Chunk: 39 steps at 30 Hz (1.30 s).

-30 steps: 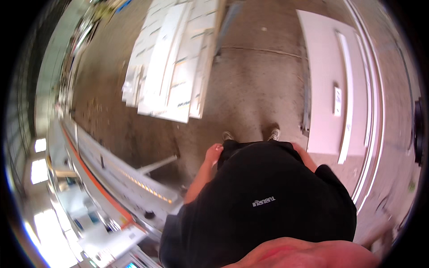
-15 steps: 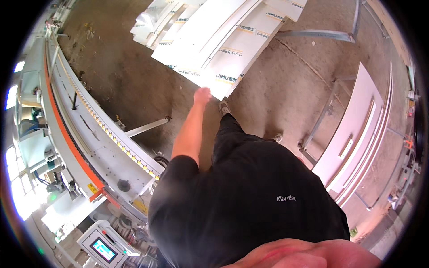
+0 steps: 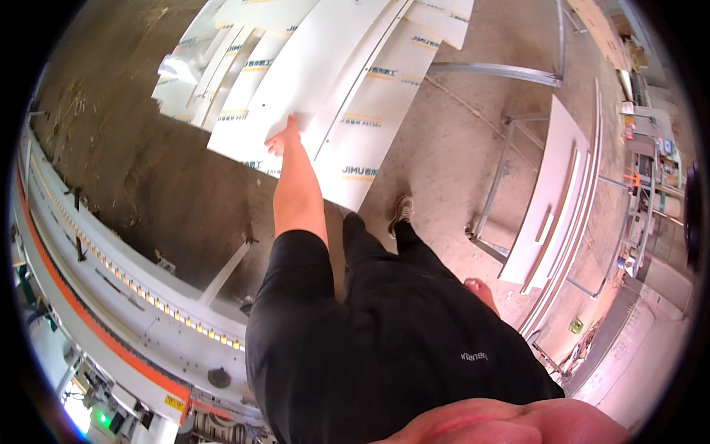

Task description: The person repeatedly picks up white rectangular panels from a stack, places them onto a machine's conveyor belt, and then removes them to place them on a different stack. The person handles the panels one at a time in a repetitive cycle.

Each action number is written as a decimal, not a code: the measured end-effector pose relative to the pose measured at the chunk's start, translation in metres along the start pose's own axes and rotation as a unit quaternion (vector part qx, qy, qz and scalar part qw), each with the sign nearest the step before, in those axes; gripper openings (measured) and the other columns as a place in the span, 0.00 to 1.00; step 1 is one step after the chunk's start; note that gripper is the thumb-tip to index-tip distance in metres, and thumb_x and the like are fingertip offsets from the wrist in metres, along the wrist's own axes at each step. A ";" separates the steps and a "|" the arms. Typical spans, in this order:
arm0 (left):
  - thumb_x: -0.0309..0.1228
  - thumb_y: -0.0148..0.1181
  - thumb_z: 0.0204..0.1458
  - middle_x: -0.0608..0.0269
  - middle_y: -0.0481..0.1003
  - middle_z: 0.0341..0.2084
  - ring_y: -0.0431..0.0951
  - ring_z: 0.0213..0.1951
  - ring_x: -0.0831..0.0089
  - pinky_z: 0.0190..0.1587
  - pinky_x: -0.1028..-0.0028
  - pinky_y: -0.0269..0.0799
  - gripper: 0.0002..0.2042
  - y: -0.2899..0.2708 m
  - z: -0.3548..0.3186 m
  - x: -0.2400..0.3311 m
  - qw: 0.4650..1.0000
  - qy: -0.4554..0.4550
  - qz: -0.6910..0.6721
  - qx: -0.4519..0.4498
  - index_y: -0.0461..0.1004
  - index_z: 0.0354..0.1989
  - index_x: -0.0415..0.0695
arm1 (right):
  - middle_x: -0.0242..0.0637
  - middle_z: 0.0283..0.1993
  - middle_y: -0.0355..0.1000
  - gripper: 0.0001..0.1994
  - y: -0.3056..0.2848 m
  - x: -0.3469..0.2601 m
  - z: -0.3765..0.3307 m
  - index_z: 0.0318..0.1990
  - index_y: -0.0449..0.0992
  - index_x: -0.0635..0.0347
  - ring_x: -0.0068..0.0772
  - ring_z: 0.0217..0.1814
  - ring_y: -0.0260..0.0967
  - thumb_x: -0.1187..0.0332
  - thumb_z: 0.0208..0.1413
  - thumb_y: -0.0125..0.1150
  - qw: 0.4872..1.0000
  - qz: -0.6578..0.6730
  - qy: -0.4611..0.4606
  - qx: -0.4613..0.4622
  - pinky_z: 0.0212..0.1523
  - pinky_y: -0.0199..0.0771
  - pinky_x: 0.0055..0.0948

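My left hand (image 3: 284,138) reaches out over the near end of a long white panel (image 3: 307,70) on a stack of boards. The thumb and fingers are apart, and nothing is held between them. A shadow falls close beside the hand; whether it touches the panel I cannot tell. Beneath that panel lie printed white boards (image 3: 377,96), some stepped out to the sides. My right hand (image 3: 482,293) shows only in part beside my black shirt, low at my right side, with its fingers mostly hidden.
A long machine bed (image 3: 140,296) with an orange strip and a row of yellow rollers runs along the left. On the right, white panels and narrow strips (image 3: 551,200) lean on a metal frame (image 3: 492,181). A metal bar (image 3: 503,72) juts from beyond the stack.
I have stepped closer to the stack. My left hand has moved from just short of the boards to over the white panel. My right hand has come into sight.
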<state>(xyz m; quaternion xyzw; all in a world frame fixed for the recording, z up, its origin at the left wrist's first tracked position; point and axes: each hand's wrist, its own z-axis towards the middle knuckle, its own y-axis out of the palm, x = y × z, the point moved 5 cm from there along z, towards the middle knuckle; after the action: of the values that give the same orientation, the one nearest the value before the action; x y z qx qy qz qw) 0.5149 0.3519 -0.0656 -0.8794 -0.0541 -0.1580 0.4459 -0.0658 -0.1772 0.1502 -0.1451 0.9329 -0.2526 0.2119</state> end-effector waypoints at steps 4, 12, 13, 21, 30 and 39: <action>0.66 0.78 0.31 0.39 0.67 0.54 0.75 0.54 0.47 0.53 0.57 0.78 0.62 -0.006 0.010 -0.005 1.000 0.014 -0.023 -0.016 0.51 0.62 0.27 | 0.42 0.43 0.82 0.19 0.013 0.036 -0.008 0.49 0.82 0.61 0.34 0.48 0.78 0.55 0.62 0.62 0.997 0.044 0.059 -0.016 0.51 0.76 0.33; 0.34 0.67 0.58 0.52 0.80 0.50 0.81 0.45 0.60 0.46 0.62 0.77 0.24 -0.023 0.048 -0.069 0.921 0.149 -0.308 -0.184 0.70 0.61 0.37 | 0.36 0.41 0.81 0.17 0.013 -0.046 0.036 0.48 0.81 0.62 0.29 0.44 0.77 0.58 0.62 0.61 0.998 0.034 -0.031 -0.043 0.48 0.75 0.29; 0.32 0.66 0.59 0.53 0.80 0.49 0.81 0.43 0.62 0.42 0.63 0.78 0.22 -0.026 0.064 -0.090 0.901 0.128 -0.364 -0.201 0.71 0.59 0.36 | 0.35 0.40 0.80 0.17 0.007 -0.066 0.050 0.48 0.81 0.62 0.28 0.44 0.77 0.58 0.62 0.61 0.995 0.039 -0.064 -0.059 0.47 0.75 0.29; 0.27 0.65 0.59 0.66 0.79 0.36 0.75 0.29 0.77 0.23 0.73 0.66 0.12 -0.147 -0.020 -0.215 0.886 0.072 -0.402 -0.221 0.74 0.49 0.41 | 0.32 0.36 0.79 0.15 0.025 -0.155 0.202 0.45 0.80 0.62 0.27 0.33 0.77 0.58 0.61 0.64 0.971 -0.013 -0.125 -0.202 0.39 0.78 0.30; 0.23 0.59 0.61 0.62 0.79 0.45 0.78 0.46 0.71 0.49 0.71 0.75 0.13 -0.330 -0.155 -0.385 0.857 0.005 -0.500 -0.125 0.74 0.54 0.37 | 0.33 0.41 0.78 0.18 0.104 -0.418 0.320 0.46 0.78 0.56 0.30 0.40 0.75 0.50 0.64 0.58 0.958 0.091 -0.169 -0.214 0.38 0.76 0.32; 0.51 0.56 0.65 0.66 0.77 0.29 0.75 0.32 0.71 0.38 0.66 0.71 0.22 -0.430 -0.215 -0.550 0.862 -0.101 -0.456 0.198 0.80 0.41 0.40 | 0.35 0.57 0.76 0.22 0.213 -0.522 0.308 0.55 0.75 0.57 0.38 0.58 0.75 0.49 0.66 0.57 0.890 0.381 -0.028 -0.248 0.55 0.79 0.43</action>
<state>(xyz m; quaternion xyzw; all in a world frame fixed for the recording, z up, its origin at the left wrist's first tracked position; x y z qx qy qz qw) -0.1551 0.4612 0.2039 -0.6612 -0.5235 -0.2400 0.4808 0.4964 0.0708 -0.0367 0.1666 0.9425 0.0908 0.2752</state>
